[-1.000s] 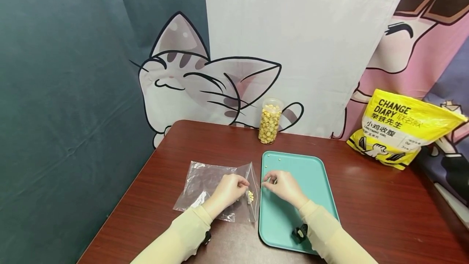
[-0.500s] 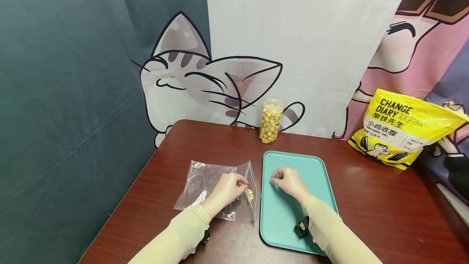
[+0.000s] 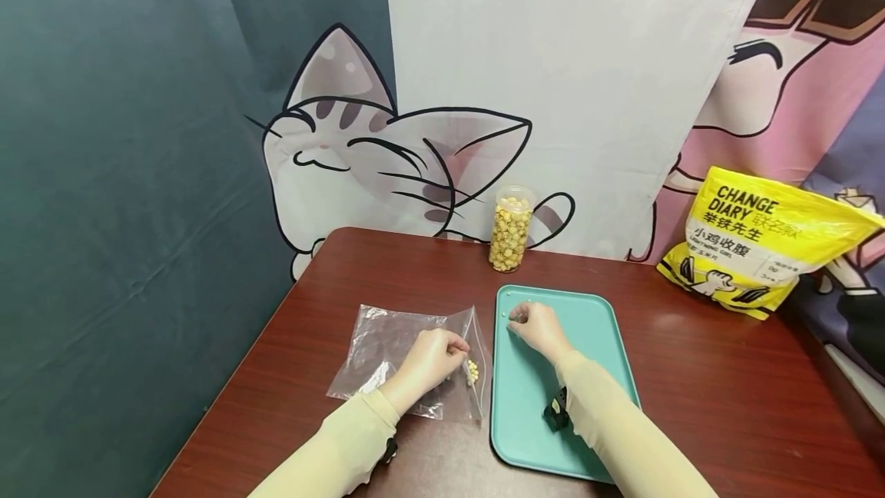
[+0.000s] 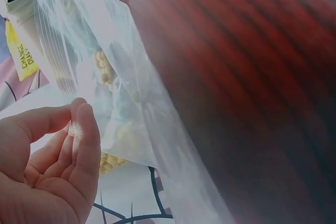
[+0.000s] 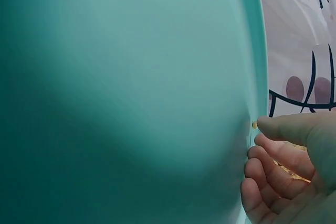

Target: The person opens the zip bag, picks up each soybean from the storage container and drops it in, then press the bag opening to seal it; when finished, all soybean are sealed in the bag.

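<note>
A clear zip bag (image 3: 387, 333) lies on the table, its mouth raised toward the tray. My left hand (image 3: 434, 356) pinches the bag near its mouth between thumb and index finger. Small yellow kernels (image 4: 104, 67) show inside the bag in the left wrist view. Over the upper left part of the teal tray (image 3: 553, 413) is my right hand (image 3: 539, 327), fingers curved, with a gap between thumb and index finger. A single small yellow kernel (image 5: 254, 125) sits right at the thumb tip near the tray's rim. Another pale kernel (image 3: 509, 294) lies toward the tray's far left corner.
A clear jar of yellow popcorn-like pieces (image 3: 510, 233) stands behind the tray at the table's back edge. At the right stands a yellow snack bag (image 3: 754, 244). A cartoon cat backdrop (image 3: 415, 160) hangs behind the table.
My right hand has moved from the bag's mouth back across the tray, then up toward the kernels at the far left; its fingers have parted. My left hand stays at the bag.
</note>
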